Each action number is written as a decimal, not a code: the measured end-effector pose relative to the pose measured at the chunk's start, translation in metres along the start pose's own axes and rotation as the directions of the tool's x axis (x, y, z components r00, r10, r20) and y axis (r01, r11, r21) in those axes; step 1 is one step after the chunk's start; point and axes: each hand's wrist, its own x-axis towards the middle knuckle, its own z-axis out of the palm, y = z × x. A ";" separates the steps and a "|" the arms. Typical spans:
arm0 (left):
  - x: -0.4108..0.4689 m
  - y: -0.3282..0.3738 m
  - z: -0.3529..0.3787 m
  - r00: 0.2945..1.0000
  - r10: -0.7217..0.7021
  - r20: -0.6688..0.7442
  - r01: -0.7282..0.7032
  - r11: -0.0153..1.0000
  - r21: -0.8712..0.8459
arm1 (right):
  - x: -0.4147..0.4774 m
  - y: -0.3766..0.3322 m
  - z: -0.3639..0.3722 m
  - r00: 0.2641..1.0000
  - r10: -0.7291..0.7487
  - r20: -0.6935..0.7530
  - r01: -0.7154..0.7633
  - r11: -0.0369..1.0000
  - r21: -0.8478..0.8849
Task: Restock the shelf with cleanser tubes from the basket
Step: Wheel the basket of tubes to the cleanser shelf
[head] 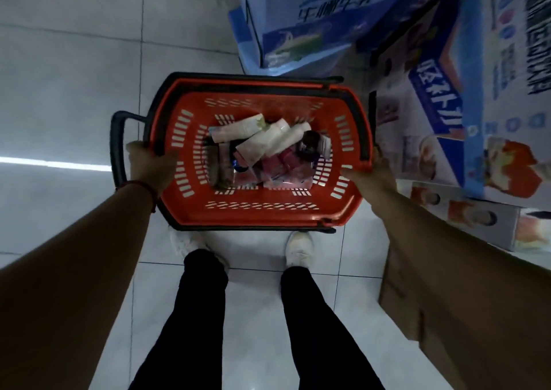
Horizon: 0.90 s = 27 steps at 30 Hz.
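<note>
Red basket [259,215] in left hand [149,163], right hand [372,172]

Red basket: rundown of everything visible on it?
The basket is orange-red plastic with slotted walls, a black rim and a black loop handle at its left end. It is level and upright. The left hand and right hand grip its opposite ends. Inside lie white tubes over pink packs.

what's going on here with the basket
A person stands on a tiled floor gripping an orange basket by its side rims, left hand on one side, right hand on the other. White tubes and other packs lie piled inside. Stacked milk cartons sit just beyond. No shelf is in view.
</note>
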 end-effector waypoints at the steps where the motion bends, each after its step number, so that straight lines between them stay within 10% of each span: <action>1: 0.009 -0.007 0.002 1.000 -0.015 -0.006 0.015 0.999 -0.039 | 0.012 0.005 0.006 1.000 0.013 0.006 -0.013 0.999 0.031; 13: -0.031 -0.006 -0.055 0.948 -0.310 0.064 0.317 0.922 -0.224 | -0.060 -0.107 -0.011 0.973 0.206 0.108 -0.228 0.938 0.262; 27: -0.216 -0.082 -0.340 0.834 -0.498 -0.236 0.255 0.729 -0.636 | -0.336 -0.340 0.036 0.951 -0.118 0.287 0.083 0.988 0.129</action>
